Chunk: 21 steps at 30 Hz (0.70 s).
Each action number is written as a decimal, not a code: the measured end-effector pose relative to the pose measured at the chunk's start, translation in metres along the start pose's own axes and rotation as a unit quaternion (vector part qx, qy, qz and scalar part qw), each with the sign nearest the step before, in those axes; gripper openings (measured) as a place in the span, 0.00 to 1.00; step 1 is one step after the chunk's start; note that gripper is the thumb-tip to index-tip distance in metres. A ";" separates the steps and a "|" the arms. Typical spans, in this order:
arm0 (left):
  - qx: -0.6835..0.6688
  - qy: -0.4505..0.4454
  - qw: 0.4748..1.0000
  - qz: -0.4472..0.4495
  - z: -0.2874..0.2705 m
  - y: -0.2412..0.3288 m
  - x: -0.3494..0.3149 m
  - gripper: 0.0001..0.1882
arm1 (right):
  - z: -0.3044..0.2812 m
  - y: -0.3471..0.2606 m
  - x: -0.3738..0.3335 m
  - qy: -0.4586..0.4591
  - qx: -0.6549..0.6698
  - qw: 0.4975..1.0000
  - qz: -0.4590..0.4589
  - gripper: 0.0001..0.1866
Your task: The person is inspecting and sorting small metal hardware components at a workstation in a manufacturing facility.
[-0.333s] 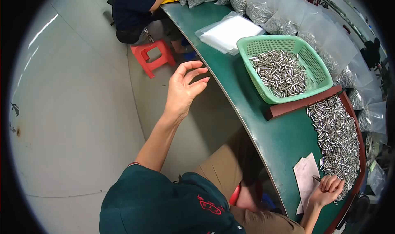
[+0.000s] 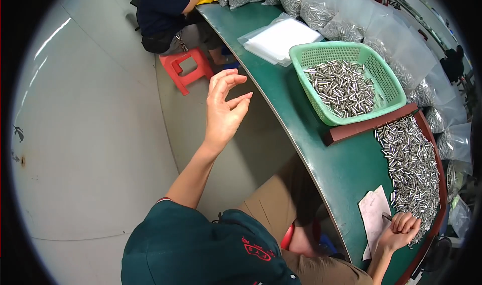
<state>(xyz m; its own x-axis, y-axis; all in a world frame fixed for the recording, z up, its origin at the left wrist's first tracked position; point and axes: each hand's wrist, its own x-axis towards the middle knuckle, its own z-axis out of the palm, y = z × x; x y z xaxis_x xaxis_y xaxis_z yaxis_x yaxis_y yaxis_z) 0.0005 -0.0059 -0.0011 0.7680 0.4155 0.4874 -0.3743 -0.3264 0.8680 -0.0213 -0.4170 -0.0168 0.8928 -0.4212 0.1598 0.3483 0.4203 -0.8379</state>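
Note:
My left hand [image 2: 224,107] is raised over the floor beside the table edge. Its fingers are curved and apart from the thumb, with nothing between them. At the lower right, my right hand [image 2: 400,232] is closed around a dark pen [image 2: 386,217], whose end sticks out toward a sheet of pale paper [image 2: 374,215]. This hand rests at the paper's edge, right by a wide pile of small silvery metal pins [image 2: 409,169]. More such pins [image 2: 341,87] lie in a green plastic basket [image 2: 346,120] farther up the table.
A reddish-brown bar [image 2: 369,125] and side rail [image 2: 439,172] border the pile on the green table [image 2: 321,159]. Clear bags of pins [image 2: 344,31] line the far side. Flat plastic bags [image 2: 283,38] lie behind the basket. Another person [image 2: 163,14] sits on a red stool [image 2: 175,69].
My left hand has turned slightly at the wrist, its fingers shifting a little up and left. The right hand with the pen has hardly moved.

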 end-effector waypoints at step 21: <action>0.146 0.058 0.987 -0.018 -0.004 -0.024 -0.006 0.07 | -0.002 -0.002 0.001 -0.003 0.009 1.000 0.008 0.24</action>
<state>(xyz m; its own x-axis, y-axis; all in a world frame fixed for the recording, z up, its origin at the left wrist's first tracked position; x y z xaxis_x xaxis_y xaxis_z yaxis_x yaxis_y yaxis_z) 0.0027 0.0023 -0.0249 0.7074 0.5192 0.4797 -0.1694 -0.5343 0.8281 -0.0215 -0.4193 -0.0159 0.8995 -0.4105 0.1496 0.3397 0.4419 -0.8303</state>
